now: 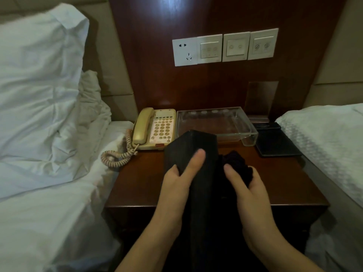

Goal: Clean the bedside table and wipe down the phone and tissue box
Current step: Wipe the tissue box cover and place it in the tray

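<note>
Two bare hands meet over the dark wooden bedside surface [137, 181], which has a glossy, reddish-brown top. The left hand [176, 183] grips a tall dark box [193, 152] with flat, matte, finely ribbed sides, thumb laid across its near face and fingers curled behind its left edge. The right hand [245, 183] holds a bunched dark cloth [238, 160], knobbly and soft-looking, fingers wrapped round it and touching the box's right side. At the back left of the surface sits a cream plastic phone [155, 128] with rows of round keys, a small red label too blurred to read, and a coiled cord [117, 156] trailing off toward the bed. Just right of it stands a clear rectangular acrylic tray [249, 134], and beside that a flat black pad [277, 144]. White plastic switch plates [225, 47] line the polished wood wall panel. Rumpled white pillows [39, 75] lie on the left.
</note>
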Motion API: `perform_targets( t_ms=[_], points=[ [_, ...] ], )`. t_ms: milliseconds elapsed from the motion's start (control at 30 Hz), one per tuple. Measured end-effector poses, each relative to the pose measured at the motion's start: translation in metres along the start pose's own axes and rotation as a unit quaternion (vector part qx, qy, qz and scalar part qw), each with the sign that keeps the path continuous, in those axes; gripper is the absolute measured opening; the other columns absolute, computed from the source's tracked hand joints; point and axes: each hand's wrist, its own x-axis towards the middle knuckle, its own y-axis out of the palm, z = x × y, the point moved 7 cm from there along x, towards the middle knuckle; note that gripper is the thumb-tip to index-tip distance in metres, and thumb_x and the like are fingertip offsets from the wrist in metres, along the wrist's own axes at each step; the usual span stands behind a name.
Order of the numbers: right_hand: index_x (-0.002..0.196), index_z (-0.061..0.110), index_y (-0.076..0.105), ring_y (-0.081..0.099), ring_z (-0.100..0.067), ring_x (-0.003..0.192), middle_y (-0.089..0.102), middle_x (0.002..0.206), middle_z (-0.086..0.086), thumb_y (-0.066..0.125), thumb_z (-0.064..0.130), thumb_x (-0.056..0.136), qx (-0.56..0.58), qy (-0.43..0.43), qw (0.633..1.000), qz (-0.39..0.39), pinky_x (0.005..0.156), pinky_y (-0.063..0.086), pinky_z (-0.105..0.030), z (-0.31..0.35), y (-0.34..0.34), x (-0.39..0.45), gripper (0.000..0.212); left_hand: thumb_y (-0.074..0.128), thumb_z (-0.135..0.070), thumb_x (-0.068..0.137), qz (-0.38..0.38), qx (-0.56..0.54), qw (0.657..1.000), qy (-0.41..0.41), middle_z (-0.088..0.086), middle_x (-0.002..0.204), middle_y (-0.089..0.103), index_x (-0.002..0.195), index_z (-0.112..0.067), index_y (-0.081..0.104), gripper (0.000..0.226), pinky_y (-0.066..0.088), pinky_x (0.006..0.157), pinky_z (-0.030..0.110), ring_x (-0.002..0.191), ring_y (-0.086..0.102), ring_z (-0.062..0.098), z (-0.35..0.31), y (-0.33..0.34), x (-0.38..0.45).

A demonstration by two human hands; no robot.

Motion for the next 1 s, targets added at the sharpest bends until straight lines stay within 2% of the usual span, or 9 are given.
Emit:
perform_targets(
  t_ms=[100, 200, 267, 333, 500, 600, 733, 900, 1000],
  points=[
    [0.106, 0.019, 0.065, 0.073, -0.016, 0.087, 0.075, 0.095, -0.001, 0.067, 0.031, 0.086, 0.015, 0.012, 1.0, 0.02, 0.068, 0.056, -0.03, 0.003, 0.001, -0.004, 0.024, 0.083, -0.048, 0.054, 0.018, -0.002, 1.0, -0.011, 0.003, 0.102, 0.079, 0.117, -0.019, 0.071, 0.07, 0.059, 0.081, 0.037, 0.094, 0.076, 0.022, 0.002, 0.002, 0.0],
    [0.099, 0.014, 0.064, 0.072, -0.012, 0.079, 0.074, 0.086, 0.001, 0.069, 0.031, 0.079, -0.013, -0.037, 0.999, 0.026, 0.06, 0.053, -0.018, 0.014, 0.005, -0.01, 0.026, 0.084, -0.064, 0.06, 0.002, 0.048, 0.999, -0.007, -0.002, 0.109, 0.078, 0.123, -0.025, 0.068, 0.076, 0.058, 0.094, 0.041, 0.101, 0.074, 0.019, 0.001, 0.001, -0.001],
    [0.096, 0.011, 0.063, 0.07, -0.009, 0.074, 0.072, 0.08, 0.003, 0.069, 0.029, 0.078, -0.025, -0.065, 0.997, 0.022, 0.056, 0.05, -0.014, 0.019, 0.005, -0.012, 0.026, 0.07, -0.089, 0.054, -0.009, 0.143, 0.99, 0.004, -0.007, 0.115, 0.075, 0.127, -0.029, 0.065, 0.095, 0.054, 0.1, 0.041, 0.107, 0.071, 0.015, -0.002, -0.004, -0.002],
    [0.094, 0.009, 0.063, 0.069, -0.006, 0.07, 0.071, 0.075, 0.005, 0.07, 0.029, 0.075, -0.026, -0.082, 0.996, 0.029, 0.055, 0.049, -0.013, 0.022, 0.008, -0.015, 0.028, 0.052, -0.099, 0.058, -0.011, 0.237, 0.971, 0.013, -0.011, 0.11, 0.075, 0.121, -0.033, 0.068, 0.093, 0.054, 0.1, 0.04, 0.103, 0.07, 0.01, -0.007, -0.012, -0.005],
    [0.092, 0.01, 0.062, 0.069, -0.005, 0.068, 0.071, 0.074, 0.007, 0.07, 0.027, 0.07, -0.018, -0.125, 0.99, 0.057, 0.056, 0.05, -0.013, 0.041, 0.015, -0.022, 0.029, 0.034, -0.08, 0.081, -0.078, 0.318, 0.933, 0.148, -0.015, 0.088, 0.076, 0.102, -0.03, 0.074, 0.067, 0.054, 0.084, 0.026, 0.085, 0.069, -0.001, -0.045, -0.026, -0.023],
    [0.091, 0.016, 0.061, 0.067, -0.006, 0.066, 0.069, 0.073, 0.008, 0.069, 0.036, 0.071, -0.028, -0.155, 0.987, 0.022, 0.055, 0.049, -0.016, 0.054, 0.006, -0.012, 0.029, 0.036, -0.068, 0.09, -0.119, 0.202, 0.958, 0.164, -0.005, 0.077, 0.076, 0.079, -0.017, 0.075, 0.066, 0.054, 0.066, 0.024, 0.07, 0.07, 0.006, -0.052, -0.034, -0.02],
    [0.098, 0.023, 0.061, 0.069, -0.009, 0.083, 0.071, 0.086, 0.009, 0.067, 0.047, 0.072, -0.048, -0.126, 0.991, 0.007, 0.069, 0.05, -0.026, 0.047, -0.001, 0.009, 0.036, 0.039, -0.052, 0.101, -0.077, 0.067, 0.99, 0.093, -0.014, 0.066, 0.075, 0.069, -0.023, 0.072, 0.055, 0.047, 0.05, 0.007, 0.061, 0.069, -0.004, -0.031, -0.029, 0.0],
    [0.103, 0.027, 0.061, 0.068, -0.005, 0.089, 0.071, 0.093, 0.014, 0.067, 0.045, 0.075, -0.08, -0.122, 0.989, -0.004, 0.077, 0.051, -0.027, 0.041, -0.005, 0.019, 0.034, 0.037, -0.057, 0.099, -0.046, 0.059, 0.996, 0.057, -0.004, 0.088, 0.08, 0.098, -0.015, 0.077, 0.058, 0.056, 0.065, 0.015, 0.083, 0.076, 0.008, -0.008, -0.019, 0.02],
    [0.101, 0.025, 0.062, 0.068, -0.004, 0.087, 0.071, 0.09, 0.014, 0.07, 0.037, 0.081, -0.088, -0.116, 0.989, -0.003, 0.073, 0.05, -0.023, 0.036, -0.01, 0.023, 0.025, 0.037, -0.056, 0.102, -0.084, 0.088, 0.989, 0.079, -0.008, 0.101, 0.078, 0.11, -0.025, 0.072, 0.048, 0.053, 0.079, 0.02, 0.096, 0.071, 0.007, -0.003, -0.021, 0.027]
  ],
)
